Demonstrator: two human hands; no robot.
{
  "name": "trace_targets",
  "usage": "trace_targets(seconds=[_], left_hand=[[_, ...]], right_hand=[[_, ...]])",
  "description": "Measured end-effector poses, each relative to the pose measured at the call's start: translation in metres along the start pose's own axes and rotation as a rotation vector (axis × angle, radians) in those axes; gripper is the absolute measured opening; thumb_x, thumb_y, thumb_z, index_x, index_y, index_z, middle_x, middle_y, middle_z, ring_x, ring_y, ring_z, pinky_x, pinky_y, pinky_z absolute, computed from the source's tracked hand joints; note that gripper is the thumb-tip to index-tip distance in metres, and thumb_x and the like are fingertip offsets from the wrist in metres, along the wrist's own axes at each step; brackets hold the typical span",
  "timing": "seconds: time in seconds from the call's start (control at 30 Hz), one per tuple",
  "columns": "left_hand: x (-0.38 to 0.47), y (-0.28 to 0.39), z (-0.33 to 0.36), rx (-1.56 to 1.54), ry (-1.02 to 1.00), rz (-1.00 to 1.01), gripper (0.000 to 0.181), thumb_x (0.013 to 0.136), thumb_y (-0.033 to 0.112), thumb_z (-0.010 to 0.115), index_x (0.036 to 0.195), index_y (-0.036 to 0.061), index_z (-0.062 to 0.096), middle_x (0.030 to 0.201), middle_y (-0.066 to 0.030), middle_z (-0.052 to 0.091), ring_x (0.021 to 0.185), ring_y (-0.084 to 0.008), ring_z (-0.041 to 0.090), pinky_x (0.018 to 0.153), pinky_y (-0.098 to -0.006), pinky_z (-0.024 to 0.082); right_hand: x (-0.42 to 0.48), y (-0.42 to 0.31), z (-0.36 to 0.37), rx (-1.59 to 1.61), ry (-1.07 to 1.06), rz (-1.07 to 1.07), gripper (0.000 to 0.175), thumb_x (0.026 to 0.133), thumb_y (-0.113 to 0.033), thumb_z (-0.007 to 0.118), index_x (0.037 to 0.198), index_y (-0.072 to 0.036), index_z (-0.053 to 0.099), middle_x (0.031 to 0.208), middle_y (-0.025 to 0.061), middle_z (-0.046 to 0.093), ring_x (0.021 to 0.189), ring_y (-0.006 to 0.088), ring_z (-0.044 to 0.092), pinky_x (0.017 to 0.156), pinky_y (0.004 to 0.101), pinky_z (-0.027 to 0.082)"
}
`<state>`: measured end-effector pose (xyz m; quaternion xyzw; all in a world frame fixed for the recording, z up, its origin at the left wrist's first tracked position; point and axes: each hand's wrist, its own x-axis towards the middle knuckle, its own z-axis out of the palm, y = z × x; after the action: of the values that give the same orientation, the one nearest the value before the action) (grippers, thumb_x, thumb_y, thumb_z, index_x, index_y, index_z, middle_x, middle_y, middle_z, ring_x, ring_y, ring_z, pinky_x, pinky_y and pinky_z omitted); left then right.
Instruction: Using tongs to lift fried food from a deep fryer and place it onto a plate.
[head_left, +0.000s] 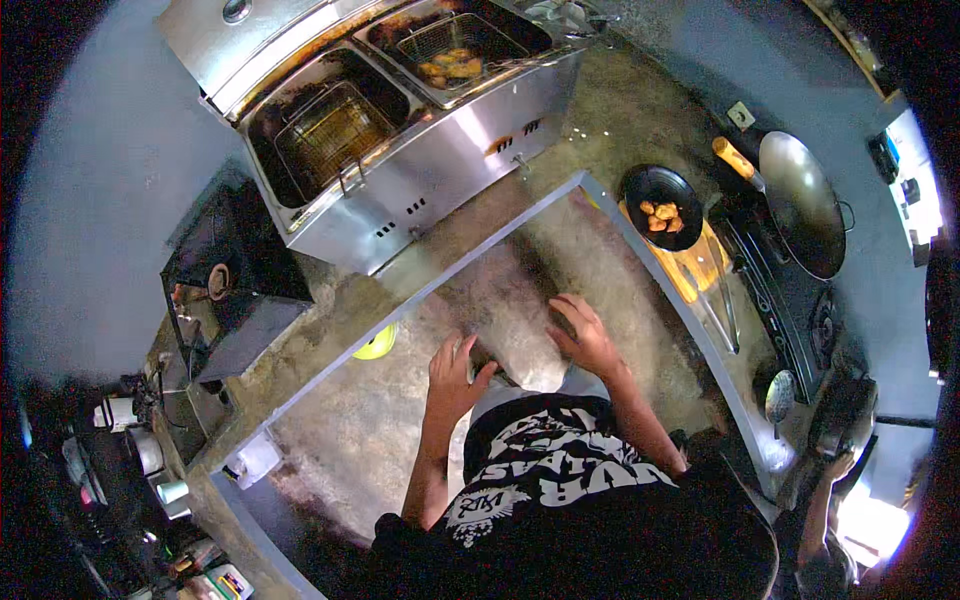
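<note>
Both of my hands hang in front of my body, above the floor, holding nothing. My left hand (453, 373) has its fingers apart, with the thumb pointing inward. Facing it, my right hand (583, 335) is loosely curled, with thumb and fingers separated. Beyond them stands a stainless steel double deep fryer (442, 165). A wire fry basket (334, 139) sits in its left tank, in brownish oil. In the right tank another wire basket holds golden fried pieces (452, 67). To the right, a black bowl (660, 180) contains several browned fried pieces (663, 214).
The bowl rests on a wooden board (694, 262) beside metal tongs (720, 322). A wok (802, 202) stands by a black gas stove (780, 315). A perforated skimmer (780, 397) lies nearer. Another person's arm (821, 510) shows at lower right. A yellow-green round object (376, 343) is below the counter edge.
</note>
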<state>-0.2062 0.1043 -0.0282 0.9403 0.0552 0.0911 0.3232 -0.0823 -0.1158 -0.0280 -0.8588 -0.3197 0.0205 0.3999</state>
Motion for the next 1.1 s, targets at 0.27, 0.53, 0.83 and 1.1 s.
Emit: trace_targets(seconds=[0.27,0.53,0.83,1.1], left_hand=[[0.008,0.072,0.052,0.046,0.092,-0.135,0.052,0.075,0.032,0.062,0.114,0.0014,0.048,0.12,-0.0237,0.042,0.108,-0.0397,0.042,0.091,-0.0441,0.034],[0.038,0.188,0.141,0.05,-0.139,-0.028,0.053,0.075,0.034,0.062,0.115,0.0025,0.047,0.121,-0.0232,0.041,0.11,-0.0385,0.041,0.093,-0.0428,0.034],[-0.001,0.233,0.177,0.079,0.13,-0.135,0.051,0.075,0.029,0.064,0.114,0.0004,0.047,0.118,-0.0241,0.043,0.108,-0.0384,0.043,0.09,-0.0417,0.036],[-0.073,0.231,0.143,0.163,0.361,-0.496,0.05,0.076,0.023,0.064,0.114,-0.0022,0.045,0.117,-0.025,0.044,0.108,-0.0388,0.043,0.091,-0.0422,0.035]], right_hand=[[-0.031,0.063,-0.051,0.0,-0.117,-0.056,0.041,0.077,-0.023,0.061,0.114,-0.008,0.05,0.116,0.0162,0.047,0.105,0.0336,0.047,0.087,0.0404,0.04],[-0.084,0.134,-0.148,0.087,-0.009,0.07,0.036,0.077,-0.019,0.062,0.108,-0.003,0.052,0.113,0.0162,0.05,0.102,0.0335,0.049,0.084,0.0372,0.042],[-0.09,0.173,-0.166,0.144,-0.171,-0.071,0.04,0.081,-0.03,0.057,0.111,-0.006,0.051,0.111,0.0164,0.051,0.103,0.035,0.048,0.088,0.0395,0.039],[-0.056,0.159,-0.136,0.2,-0.373,-0.306,0.046,0.083,-0.034,0.052,0.119,-0.006,0.045,0.121,0.0178,0.042,0.112,0.0356,0.039,0.093,0.0433,0.032]])
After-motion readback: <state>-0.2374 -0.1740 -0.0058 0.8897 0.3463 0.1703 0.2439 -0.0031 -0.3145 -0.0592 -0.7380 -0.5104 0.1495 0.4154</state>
